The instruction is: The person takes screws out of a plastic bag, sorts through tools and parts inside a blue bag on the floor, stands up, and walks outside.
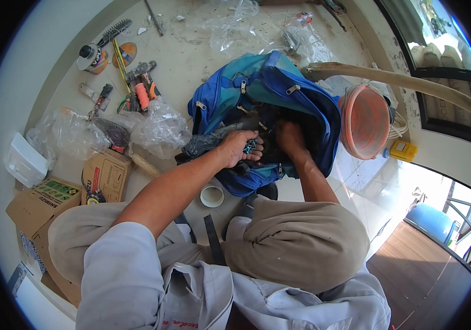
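A blue and teal zippered bag [230, 82] lies wide open on the floor in front of my knees. My left hand [240, 148] is at its near left opening, palm up, with fingers curled around a small heap of bluish, dark metal screws [250, 146]. Deep inside the bag, my right hand [290, 136] reaches down; its fingers are hidden in the dark interior, so what it touches does not show. A crumpled black plastic bag [202, 144] hangs over the left edge, beside my left wrist. Just below stands a white round cup-like piece [211, 196].
To the left lie a hammer [140, 70], a roll of orange string [142, 95], a can [92, 58], clear plastic [161, 127] and cardboard boxes [106, 175]. At right are an orange bucket [365, 124], a yellow container [403, 150] and a long wooden handle [400, 77].
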Available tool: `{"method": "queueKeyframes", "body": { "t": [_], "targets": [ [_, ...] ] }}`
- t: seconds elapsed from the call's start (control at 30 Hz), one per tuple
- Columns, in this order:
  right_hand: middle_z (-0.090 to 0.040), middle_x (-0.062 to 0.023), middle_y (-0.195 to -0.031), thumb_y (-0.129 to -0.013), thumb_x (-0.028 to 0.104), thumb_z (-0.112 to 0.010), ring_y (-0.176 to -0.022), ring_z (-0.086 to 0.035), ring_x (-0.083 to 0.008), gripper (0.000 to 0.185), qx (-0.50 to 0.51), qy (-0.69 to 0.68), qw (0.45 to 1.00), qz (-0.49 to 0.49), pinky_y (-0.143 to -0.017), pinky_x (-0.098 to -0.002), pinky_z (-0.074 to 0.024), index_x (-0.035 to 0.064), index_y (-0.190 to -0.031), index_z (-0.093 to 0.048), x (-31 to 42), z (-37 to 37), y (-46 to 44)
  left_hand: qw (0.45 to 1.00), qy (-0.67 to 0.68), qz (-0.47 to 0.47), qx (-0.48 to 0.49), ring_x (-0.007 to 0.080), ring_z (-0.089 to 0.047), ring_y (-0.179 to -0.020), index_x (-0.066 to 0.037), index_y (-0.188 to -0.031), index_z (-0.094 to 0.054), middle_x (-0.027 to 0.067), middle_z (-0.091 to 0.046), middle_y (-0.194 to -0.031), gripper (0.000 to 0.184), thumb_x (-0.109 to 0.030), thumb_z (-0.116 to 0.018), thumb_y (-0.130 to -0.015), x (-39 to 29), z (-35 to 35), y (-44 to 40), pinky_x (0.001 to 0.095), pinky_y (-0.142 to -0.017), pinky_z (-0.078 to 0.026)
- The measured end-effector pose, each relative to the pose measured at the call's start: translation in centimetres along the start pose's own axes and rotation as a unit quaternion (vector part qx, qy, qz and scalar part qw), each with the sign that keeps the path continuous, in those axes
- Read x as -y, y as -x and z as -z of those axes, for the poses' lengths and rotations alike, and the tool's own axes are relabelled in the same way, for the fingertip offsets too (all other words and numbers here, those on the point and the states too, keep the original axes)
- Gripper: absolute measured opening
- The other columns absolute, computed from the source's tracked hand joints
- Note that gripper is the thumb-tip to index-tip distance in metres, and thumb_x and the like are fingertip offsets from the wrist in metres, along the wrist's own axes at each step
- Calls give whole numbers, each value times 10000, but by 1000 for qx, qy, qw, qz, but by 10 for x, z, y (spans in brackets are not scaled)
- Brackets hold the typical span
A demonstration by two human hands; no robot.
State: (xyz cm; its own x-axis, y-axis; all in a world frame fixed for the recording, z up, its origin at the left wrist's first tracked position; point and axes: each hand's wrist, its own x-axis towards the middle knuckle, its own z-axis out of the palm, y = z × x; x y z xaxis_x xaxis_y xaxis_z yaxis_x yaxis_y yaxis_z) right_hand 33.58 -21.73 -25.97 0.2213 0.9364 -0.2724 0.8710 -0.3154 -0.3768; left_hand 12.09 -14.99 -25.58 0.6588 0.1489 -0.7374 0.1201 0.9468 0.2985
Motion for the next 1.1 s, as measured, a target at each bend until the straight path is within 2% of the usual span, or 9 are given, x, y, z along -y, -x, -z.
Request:
{"method": "queueKeyframes", "body": {
  "t": [0.27,0.47,0.57,0.67,0.77,0.87,0.97,1.07,1.1],
  "targets": [
    [-689,-287,-1017,-855,168,-663,-942,-674,-462,226,-17,-56,998,-2,-866,-530,-533,13,-1010,-720,14,12,2,1000,-1,-3,-3,233,-690,-776,5,-1027,-658,134,-691,-917,344,-328,-573,-1008,-2,-3,1,361,-713,-612],
    [-695,-277,-985,-854,165,-669,-928,-672,-465,206,4,-46,999,-22,-848,-527,-531,12,-982,-722,14,10,0,1000,-1,-3,1,239,-696,-783,10,-1043,-657,139,-691,-919,351,-329,-572,-1007,1,1,-2,368,-716,-615],
    [-705,-264,-945,-846,139,-689,-912,-690,-438,188,-21,-70,997,-11,-823,-494,-540,4,-973,-721,15,13,3,1000,3,-5,-7,245,-697,-785,13,-1061,-652,145,-692,-925,361,-333,-564,-1009,0,-1,1,374,-719,-617],
    [-716,-241,-911,-838,107,-704,-891,-710,-409,182,-32,-150,988,-35,-799,-453,-546,-8,-978,-725,30,34,6,1000,25,-6,-3,257,-699,-789,16,-1078,-646,153,-691,-931,371,-338,-557,-1012,-1,-2,3,381,-720,-619],
    [-721,-195,-841,-849,74,-704,-778,-707,-267,193,95,-179,979,25,-743,-385,-539,-15,-1018,-731,52,68,11,998,65,-9,-9,269,-701,-786,16,-1085,-642,157,-689,-932,374,-340,-555,-1012,-5,-6,6,387,-715,-620],
    [-723,-176,-846,-855,64,-689,-768,-680,-217,183,196,-298,933,-53,-751,-368,-538,-22,-1008,-739,78,90,14,997,75,-11,-14,270,-704,-778,11,-1079,-647,151,-692,-926,372,-345,-566,-1009,-6,-10,5,386,-709,-615],
    [-736,-240,-956,-822,35,-642,-931,-716,-397,201,1,-191,981,-32,-852,-432,-549,-6,-976,-765,43,70,5,999,41,-3,6,252,-710,-760,3,-1063,-657,138,-700,-918,368,-353,-587,-1006,-3,-2,-1,361,-696,-604],
    [-732,-245,-968,-791,-7,-608,-944,-711,-410,249,-25,-42,998,-35,-899,-444,-547,20,-971,-777,20,69,0,1000,4,7,9,228,-706,-729,-4,-1050,-660,128,-700,-909,357,-351,-594,-1001,-2,3,-2,333,-659,-597],
    [-721,-269,-977,-766,-16,-597,-953,-710,-420,259,4,16,1000,-26,-908,-462,-553,7,-955,-773,26,71,-2,1000,-2,9,8,221,-704,-719,-6,-1046,-660,124,-700,-906,353,-351,-595,-1000,-2,3,-1,325,-649,-594]
  ]
}}
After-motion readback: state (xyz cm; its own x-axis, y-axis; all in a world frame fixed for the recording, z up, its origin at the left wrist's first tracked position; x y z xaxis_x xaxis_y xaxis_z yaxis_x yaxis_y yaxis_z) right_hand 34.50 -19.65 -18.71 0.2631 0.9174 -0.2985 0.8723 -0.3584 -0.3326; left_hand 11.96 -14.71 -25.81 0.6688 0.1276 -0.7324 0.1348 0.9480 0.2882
